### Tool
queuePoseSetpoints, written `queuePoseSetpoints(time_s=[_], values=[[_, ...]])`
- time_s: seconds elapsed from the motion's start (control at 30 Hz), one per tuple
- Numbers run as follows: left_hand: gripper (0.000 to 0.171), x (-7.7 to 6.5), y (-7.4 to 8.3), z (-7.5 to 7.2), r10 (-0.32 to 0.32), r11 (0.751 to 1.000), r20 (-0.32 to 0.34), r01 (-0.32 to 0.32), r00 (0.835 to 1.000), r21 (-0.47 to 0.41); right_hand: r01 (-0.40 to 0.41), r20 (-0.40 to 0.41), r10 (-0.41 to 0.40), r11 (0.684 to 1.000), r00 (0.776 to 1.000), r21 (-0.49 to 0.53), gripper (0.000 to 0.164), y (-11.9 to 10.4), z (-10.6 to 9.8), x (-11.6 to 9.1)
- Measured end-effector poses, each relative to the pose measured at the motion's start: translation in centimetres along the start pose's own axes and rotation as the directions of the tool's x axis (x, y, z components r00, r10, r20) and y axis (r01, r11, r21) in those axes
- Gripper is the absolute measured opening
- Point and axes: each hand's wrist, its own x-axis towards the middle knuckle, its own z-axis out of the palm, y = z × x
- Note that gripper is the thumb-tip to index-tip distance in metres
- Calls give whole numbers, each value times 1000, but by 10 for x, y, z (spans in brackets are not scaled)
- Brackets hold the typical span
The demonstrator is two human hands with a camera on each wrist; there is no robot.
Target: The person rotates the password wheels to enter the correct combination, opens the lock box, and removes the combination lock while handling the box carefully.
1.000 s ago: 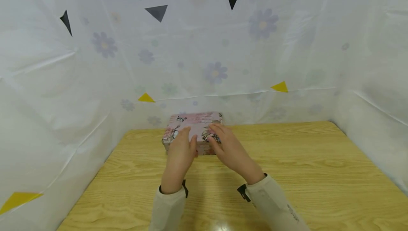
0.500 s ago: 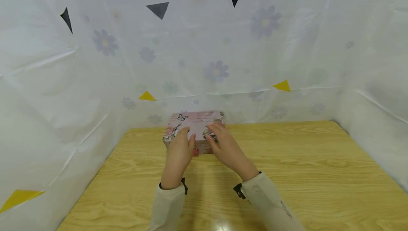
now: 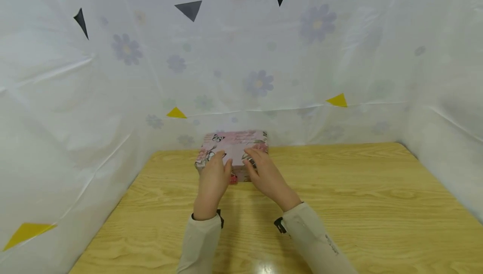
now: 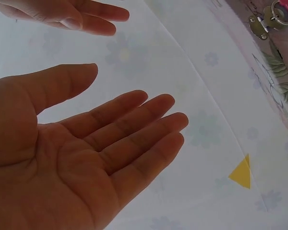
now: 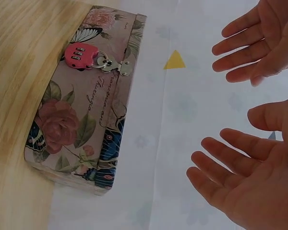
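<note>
Left side: white sheet (image 3: 68,139) with soft creases, plus a yellow triangle (image 3: 29,235) stuck low on it near the corner of the head view.
Left sleeve: pale cuff (image 3: 200,242), with a black buckle (image 3: 221,218) poking out on its inner side.
Left hand: the left hand (image 3: 213,181) is spread wide, fingers pretty much straight and thumb held away, palm turned inward. Got hold of nothing. It covers part of the box from the head cam, but the wrist cams show it in the air, apart from it.
Flowery box: pink box (image 3: 235,139) with roses, butterflies and script, sitting at the far edge of the table, lid down. It's behind the hands, and I can't tell if its back touches the sheet.
Padlock: pinkish-red combo lock (image 5: 80,56) on the front, three dials, hanging from a metal clasp (image 5: 119,67). Can't tell if it's latched.
Right hand: the right hand (image 3: 268,177) pretty much mirrors the left, fingers extended, thumb apart, nothing in it, also clear of the box.
Right sleeve: same pale fabric (image 3: 315,238), small dark lettering along it.
Right side: wood-grain table (image 3: 377,207) running out to the sheet.
</note>
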Motion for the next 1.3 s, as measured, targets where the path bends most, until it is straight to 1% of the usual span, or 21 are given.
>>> queuePoseSetpoints(time_s=[0.1,0.3,0.43,0.53,0.63,0.77,0.93,1.07,1.2,1.27,1.3], values=[[41,2,-1,2,-13,1000,6,13,1000,13,7,2,-7,1000,1000,12,37,4,5,0],[38,4,-6,6,-41,998,22,40,999,38,7,32,-8,999,999,38,37,11,15,-2],[37,4,-8,8,-50,997,36,48,998,58,22,54,-25,999,998,48,35,12,19,-2],[36,6,-10,11,-51,996,37,49,998,73,17,84,-21,998,996,54,36,12,21,-1],[35,9,-12,15,-77,995,49,73,996,66,1,106,-9,997,994,82,36,13,24,-1],[34,12,-15,19,-107,994,72,104,992,40,-6,115,-7,994,993,105,36,15,30,-2],[29,14,-20,24,-115,993,83,112,990,44,-16,118,4,994,993,107,35,20,36,-4],[17,16,-22,27,-134,990,118,127,984,63,-25,121,10,992,993,122,34,22,39,-5],[12,20,-26,31,-158,983,200,137,967,119,-48,144,28,989,989,137,32,24,42,-7],[11,22,-29,35,-162,980,228,131,960,147,-52,150,31,989,988,141,31,25,44,-8],[10,22,-31,37,-159,980,234,125,959,152,-53,154,31,988,988,144,31,26,45,-8]])
